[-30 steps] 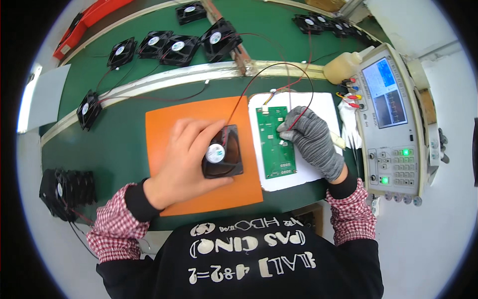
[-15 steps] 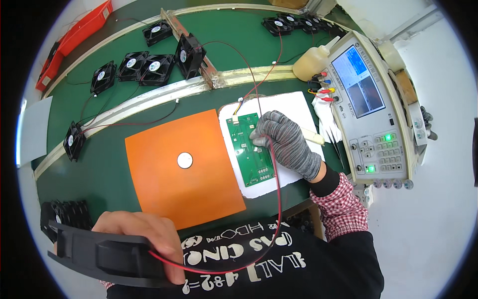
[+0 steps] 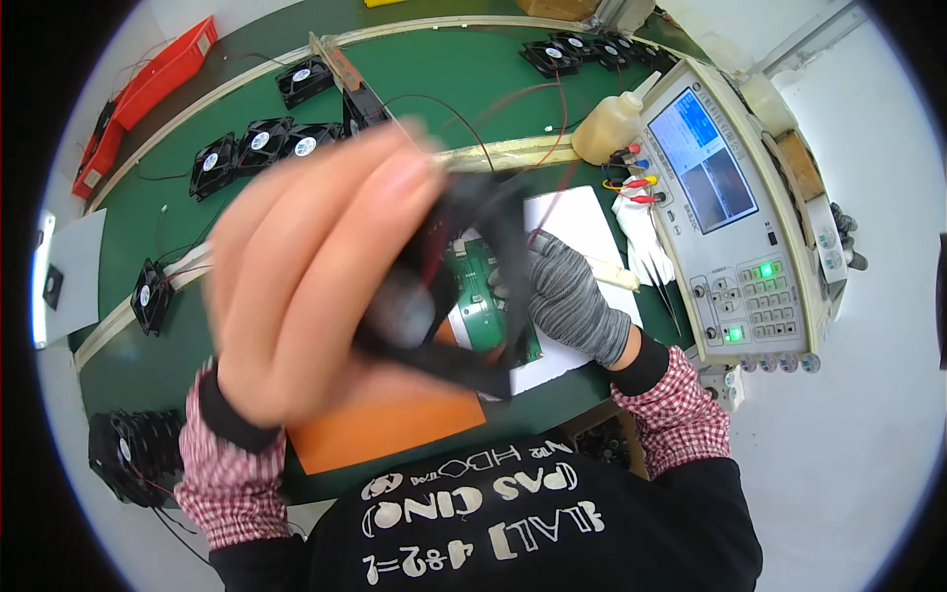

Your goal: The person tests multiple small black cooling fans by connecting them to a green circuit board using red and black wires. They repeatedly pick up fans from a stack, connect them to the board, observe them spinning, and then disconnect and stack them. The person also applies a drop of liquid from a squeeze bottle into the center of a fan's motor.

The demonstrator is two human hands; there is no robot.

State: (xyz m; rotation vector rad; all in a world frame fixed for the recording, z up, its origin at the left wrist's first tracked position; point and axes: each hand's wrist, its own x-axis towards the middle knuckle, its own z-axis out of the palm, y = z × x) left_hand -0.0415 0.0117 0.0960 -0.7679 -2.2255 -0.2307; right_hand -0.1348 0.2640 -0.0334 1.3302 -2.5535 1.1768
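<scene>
Left hand (image 3: 316, 266): one, bare, blurred, raised above the table's (image 3: 118, 360) near half, fingers clamped on one black fan (image 3: 406, 308); fan tilted, off the table, in front of the right edge of one orange sheet (image 3: 385, 434) and of one green circuit board (image 3: 473, 286). Right hand (image 3: 577, 301): one, grey knit glove, fingertips at the board's right side; fan frame partly in the way, cannot tell whether they pinch anything. Board lies on one white pad (image 3: 567, 205), right of the orange sheet, toward the table's near edge. Other fans: three in a row (image 3: 212, 166) left of centre, past the rail; one farther back (image 3: 304, 81); one partly hidden behind the left hand (image 3: 360, 107); one near the table's left edge (image 3: 150, 296); a stack (image 3: 133, 454) at the near left corner, number unclear; at least four overlapping (image 3: 575, 47) at the far right. Table's right edge: one tester (image 3: 691, 252), one screen (image 3: 725, 192), two green-lit buttons. Beside it: one bottle (image 3: 604, 133), one pair of tweezers (image 3: 666, 296)
</scene>
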